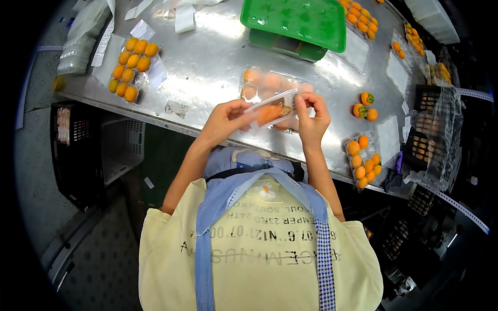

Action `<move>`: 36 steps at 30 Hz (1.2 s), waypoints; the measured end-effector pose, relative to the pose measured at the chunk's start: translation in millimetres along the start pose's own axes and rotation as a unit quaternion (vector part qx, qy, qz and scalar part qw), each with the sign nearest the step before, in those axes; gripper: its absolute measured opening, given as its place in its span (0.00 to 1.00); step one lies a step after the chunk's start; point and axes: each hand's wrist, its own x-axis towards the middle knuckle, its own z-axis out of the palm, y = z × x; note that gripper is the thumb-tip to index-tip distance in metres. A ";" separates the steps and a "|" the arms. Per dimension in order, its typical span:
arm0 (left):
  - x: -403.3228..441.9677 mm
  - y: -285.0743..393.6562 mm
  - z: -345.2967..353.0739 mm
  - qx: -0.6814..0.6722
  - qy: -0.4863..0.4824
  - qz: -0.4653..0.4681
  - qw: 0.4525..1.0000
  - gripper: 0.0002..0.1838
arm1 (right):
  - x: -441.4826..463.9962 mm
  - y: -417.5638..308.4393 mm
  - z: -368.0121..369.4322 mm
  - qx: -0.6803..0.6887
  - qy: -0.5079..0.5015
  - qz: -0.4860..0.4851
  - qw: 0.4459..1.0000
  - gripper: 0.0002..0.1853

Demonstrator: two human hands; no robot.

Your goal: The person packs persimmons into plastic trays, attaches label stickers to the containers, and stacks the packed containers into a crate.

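Observation:
My left hand (227, 122) and my right hand (313, 118) are raised over the front edge of the metal table. Between them they pinch the two ends of a whitish, see-through label (275, 110) with a picture of orange fruit on it. Just behind the label, partly covered by it, is a clear plastic tray (293, 82) of persimmons (272, 80) on the tabletop. The lower part of that tray is hidden. Both hands are closed at the fingertips. I cannot tell whether the label touches the tray.
A green lidded box (295, 23) stands at the back of the metal table (207, 67). Filled fruit trays sit left (130, 67) and right (364, 160). Several loose persimmons (368, 99) lie at right. Stacked clear trays (78, 49) stand far left, with a dark crate (78, 150) below.

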 end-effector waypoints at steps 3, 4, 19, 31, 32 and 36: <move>-6.2 -13.8 -3.2 -0.033 0.012 0.015 0.999 0.10 | 0.3 -0.3 0.6 0.043 0.014 0.060 0.997 0.04; -7.9 -15.3 -2.9 -0.042 0.023 0.018 0.999 0.10 | -0.3 0.1 1.5 0.049 0.013 0.065 0.997 0.04; -8.5 -15.7 11.4 -0.040 0.122 0.074 0.989 0.07 | -5.9 -53.7 13.3 -0.035 -0.202 -0.017 0.979 0.10; -9.5 -13.6 16.3 -0.037 0.103 0.083 0.991 0.08 | -17.7 -42.7 13.5 0.062 -0.263 0.190 0.944 0.11; -9.7 -13.4 15.5 -0.037 0.103 0.081 0.991 0.08 | -18.6 -38.7 12.6 0.072 -0.262 0.212 0.939 0.10; -10.8 -11.6 6.7 -0.033 0.112 0.083 0.990 0.06 | -14.1 -31.2 4.4 0.119 -0.249 0.270 0.922 0.09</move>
